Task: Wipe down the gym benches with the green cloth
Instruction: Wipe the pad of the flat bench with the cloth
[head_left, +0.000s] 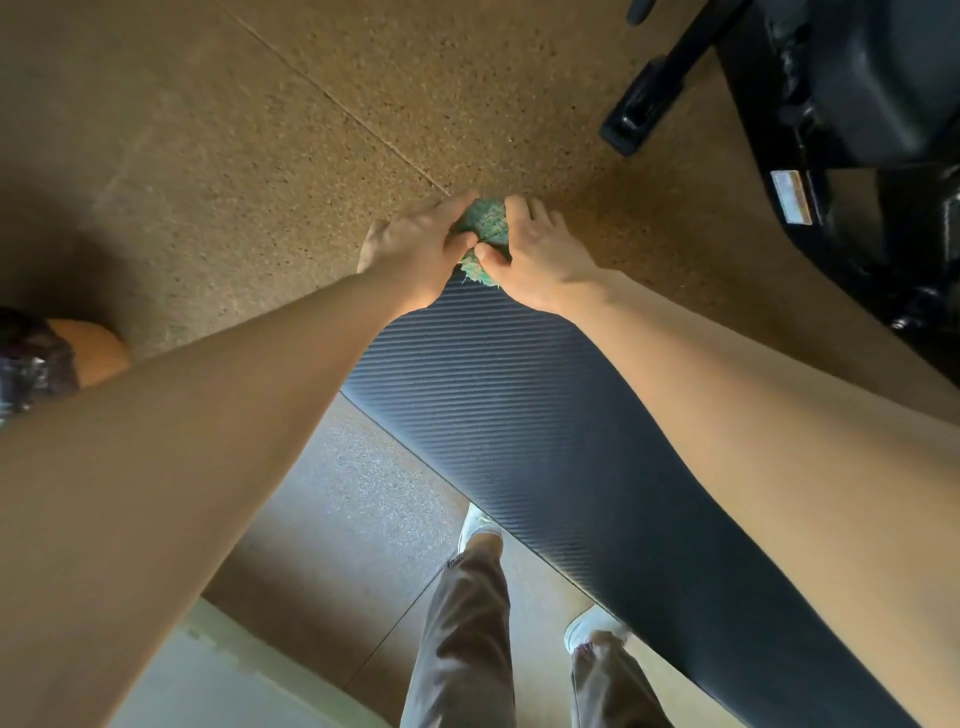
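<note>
A long black bench pad (498, 415) with a ribbed, carbon-weave surface runs from the lower right up to the middle of the head view. At its far end sits the green cloth (485, 223), bunched into a small wad. My left hand (415, 249) grips the cloth from the left and my right hand (540, 260) grips it from the right, thumbs meeting on top of it. Most of the cloth is hidden under my fingers. Both forearms stretch out over the pad.
Speckled brown rubber floor tiles (260, 156) surround the bench. A black machine frame (831, 130) with a foot bar stands at the upper right. My legs and white shoes (478, 525) are beside the pad at the bottom. A dark object lies at the left edge.
</note>
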